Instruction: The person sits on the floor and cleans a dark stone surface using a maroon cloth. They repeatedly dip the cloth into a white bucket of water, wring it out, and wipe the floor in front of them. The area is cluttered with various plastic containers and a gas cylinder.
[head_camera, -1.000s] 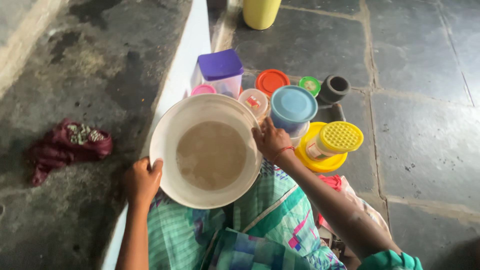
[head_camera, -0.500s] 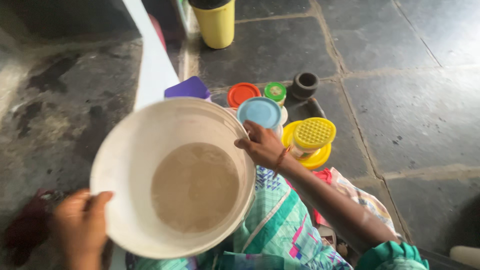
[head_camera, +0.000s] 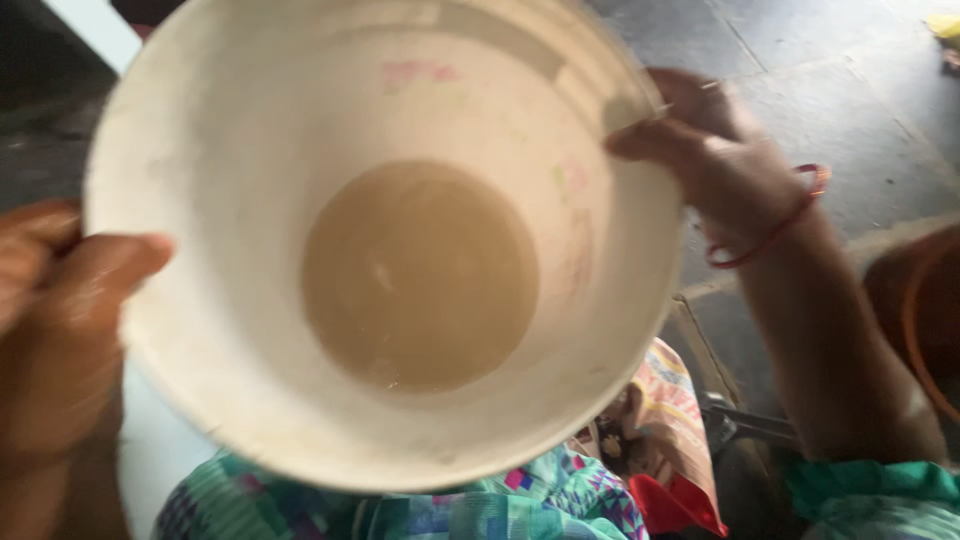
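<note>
At the left edge, the left hand (head_camera: 55, 330) was closed on the rim of the white bucket (head_camera: 230, 200), its thumb hooked over the lip onto the inner wall and the other fingers curled behind the outside, where they were blurred and partly cut off by the frame. The wrist ran down toward the lower left corner.

The white bucket filled most of the view, held up close between both hands and tipped so its mouth faced the camera. A shallow pool of cloudy brown water (head_camera: 420, 275) lay in its bottom, and faint pink marks showed on the inner wall. Below it lay the person's lap in green patterned cloth (head_camera: 400, 510), with a printed red packet (head_camera: 680, 440) just beside it on the stone floor (head_camera: 830, 80).

On the right, the right hand (head_camera: 710, 150) pinched the bucket's upper right rim, fingers bent over the lip and pressed together. A red thread bangle (head_camera: 770, 225) circled the wrist, and the forearm sloped down to the lower right into a green sleeve. An orange-brown tub (head_camera: 925, 310) was cut off by the right edge.
</note>
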